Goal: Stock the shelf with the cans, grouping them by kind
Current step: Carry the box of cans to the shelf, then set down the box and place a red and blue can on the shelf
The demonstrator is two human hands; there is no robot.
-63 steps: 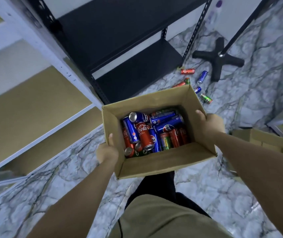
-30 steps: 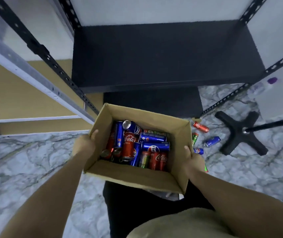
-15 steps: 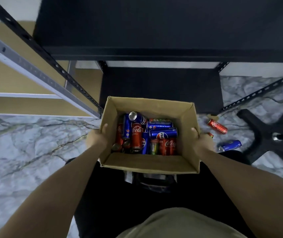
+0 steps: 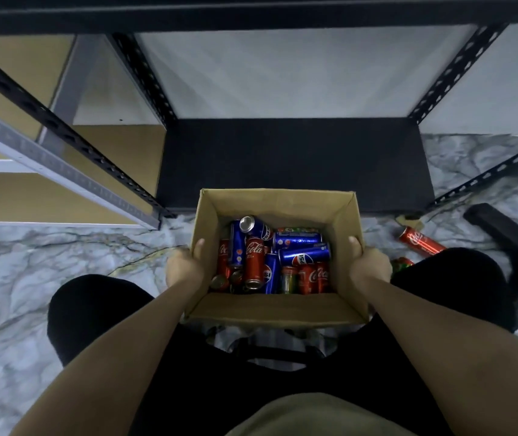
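An open cardboard box [image 4: 270, 311] sits low in front of me, between my knees. Inside lie several jumbled cans: red Coca-Cola cans [image 4: 254, 259], blue Pepsi cans [image 4: 304, 253] and a green can [image 4: 288, 280]. My left hand [image 4: 185, 267] grips the box's left wall, thumb inside the rim. My right hand [image 4: 367, 268] grips the right wall the same way. Directly beyond the box is the black metal shelf [image 4: 292, 158], its bottom board bare.
A red Coca-Cola can [image 4: 421, 241] lies on the marble floor to the right, with a green can [image 4: 401, 264] partly hidden by my right knee. A black stand base [image 4: 509, 234] is at the far right. A grey rack with tan boards [image 4: 47, 171] stands at left.
I have turned to face the black shelf and sunk lower. The box, still held by both hands, has come down close to the floor before the bottom shelf board.
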